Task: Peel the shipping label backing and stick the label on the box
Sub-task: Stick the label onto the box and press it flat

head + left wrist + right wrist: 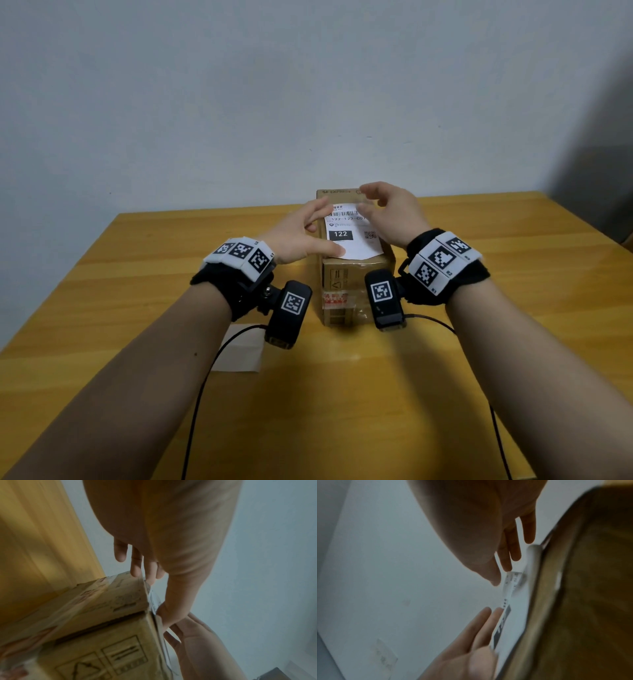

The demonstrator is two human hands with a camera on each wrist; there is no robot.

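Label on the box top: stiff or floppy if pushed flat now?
Probably floppy: the label is thin paper, its near edge overhanging the box. Its far part looks lifted in the right wrist view, so pressing may trap a wrinkle. The left hand thumb likely stops sliding.

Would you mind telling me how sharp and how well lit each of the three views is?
Head view: evenly lit, sharp enough to read "122" on the shipping label, with soft arm shadows on the table. Left wrist view: dim, the cardboard box slightly smeared. Right wrist view: the dimmest and blurriest, with the label print unreadable.
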